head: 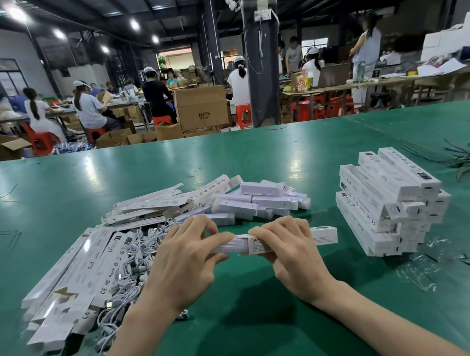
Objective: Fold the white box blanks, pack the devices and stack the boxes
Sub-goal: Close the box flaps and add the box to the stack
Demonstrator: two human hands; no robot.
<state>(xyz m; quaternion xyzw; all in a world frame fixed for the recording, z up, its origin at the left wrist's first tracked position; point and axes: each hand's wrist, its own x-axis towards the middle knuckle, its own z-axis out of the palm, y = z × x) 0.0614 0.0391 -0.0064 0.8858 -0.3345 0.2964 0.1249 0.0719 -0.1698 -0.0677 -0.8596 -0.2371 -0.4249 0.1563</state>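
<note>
White box (324, 234) gripped between left hand (182, 257), right hand (289, 251)

Long white box (322, 234) held level by right hand (289, 248), white device (230, 247) pinched in left hand (184, 258), partway into its left end. Flat blanks (74, 279) piled loosely at left, wrapped devices (264, 200) heaped just behind the hands. Closed boxes (388, 206) stacked crosswise at right, several layers high.
</note>
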